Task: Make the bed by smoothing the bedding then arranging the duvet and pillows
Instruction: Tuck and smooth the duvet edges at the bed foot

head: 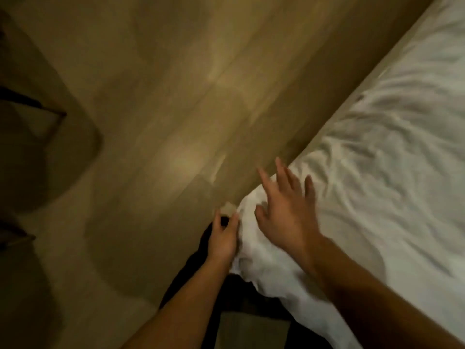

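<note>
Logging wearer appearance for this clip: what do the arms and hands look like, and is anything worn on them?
Both forearms are bare as far as the frame shows: no sleeves, gloves, watch or rings visible on the left hand or right hand. Motion blur hides finer detail.

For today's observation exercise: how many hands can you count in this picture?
2. The left hand is at the white bedding's hanging edge; the right hand rests spread on top.

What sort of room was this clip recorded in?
Most likely a bedroom, possibly a hotel room. A bed with rumpled white bedding fills the right side, and both hands, left hand and right hand, are at its corner. Beside it is wood-look flooring.
</note>
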The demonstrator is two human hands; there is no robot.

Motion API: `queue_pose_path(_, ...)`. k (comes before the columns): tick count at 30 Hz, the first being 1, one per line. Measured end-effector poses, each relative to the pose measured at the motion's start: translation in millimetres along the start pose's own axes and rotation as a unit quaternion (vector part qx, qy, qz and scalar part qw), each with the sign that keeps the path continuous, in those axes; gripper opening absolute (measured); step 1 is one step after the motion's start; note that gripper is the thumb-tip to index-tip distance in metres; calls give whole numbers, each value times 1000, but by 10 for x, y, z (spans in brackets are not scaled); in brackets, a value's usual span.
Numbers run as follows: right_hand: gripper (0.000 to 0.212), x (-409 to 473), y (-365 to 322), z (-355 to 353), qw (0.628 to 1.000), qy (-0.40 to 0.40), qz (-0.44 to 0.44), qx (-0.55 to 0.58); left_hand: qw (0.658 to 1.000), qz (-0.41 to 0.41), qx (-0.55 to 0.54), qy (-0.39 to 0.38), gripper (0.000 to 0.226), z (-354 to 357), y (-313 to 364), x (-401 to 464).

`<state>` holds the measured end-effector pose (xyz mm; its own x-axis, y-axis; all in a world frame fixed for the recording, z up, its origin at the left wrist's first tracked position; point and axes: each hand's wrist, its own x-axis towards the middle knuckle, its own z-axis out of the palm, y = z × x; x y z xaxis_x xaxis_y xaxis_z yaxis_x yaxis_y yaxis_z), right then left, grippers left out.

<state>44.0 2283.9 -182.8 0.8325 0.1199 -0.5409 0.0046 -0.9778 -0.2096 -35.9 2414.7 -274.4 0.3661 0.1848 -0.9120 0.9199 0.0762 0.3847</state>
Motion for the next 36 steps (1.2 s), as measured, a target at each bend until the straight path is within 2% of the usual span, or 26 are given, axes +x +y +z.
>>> queue_pose_path(2, 75, 275, -63, 192, 1000, -20, 19, 9, 999, -12, -46, -12, 72, 21, -149, 280)
queue_pose_path(7, 79, 579, -14, 352, 994, -35, 89, 43, 988, -61, -86, -110, 104, 13, -255, 742)
queue_pose_path(13, 82, 571, -34, 423, 996, -26, 77, 38, 963, -141, -80, -216, 109, -9, -299, 936)
queue_pose_path(15, 83, 578, -27, 417, 994, -14, 93, 52, 965, -132, -55, -220, 116, -91, -311, 907)
queue_pose_path(17, 82, 550, -28, 380, 990, -7, 114, 78, 974, -119, -44, -187, 118, -210, -247, 833)
queue_pose_path(20, 77, 473, -50, 307, 986, 0, 118, 116, 985, -87, -68, -135, 113, -384, -54, 673)
queue_pose_path(22, 70, 346, -101, 206, 983, 9, 119, 136, 991, -51, -62, -103, 101, -505, 157, 495)
queue_pose_path(25, 61, 6, -296, 31, 976, 22, 121, 180, 997, 45, -34, -48, 88, -755, 559, 83)
queue_pose_path(27, 65, -322, -475, -149, 965, 42, 116, 232, 993, 117, -12, -29, 85, -902, 847, -299)
queue_pose_path(31, 93, -996, -883, -608, 909, 1, 118, 400, 967, 243, 35, -63, 87, -915, 1312, -1281)
queue_pose_path(33, 104, -1315, -968, -852, 911, 19, 77, 404, 947, 300, 56, -97, 87, -790, 1455, -1862)
queue_pose_path(34, 100, -1447, -972, -1003, 916, 44, 71, 393, 936, 326, 74, -108, 87, -718, 1503, -2148)
queue_pose_path(36, 69, -1700, -894, -1281, 903, 99, 99, 405, 910, 374, 116, -136, 84, -583, 1516, -2648)
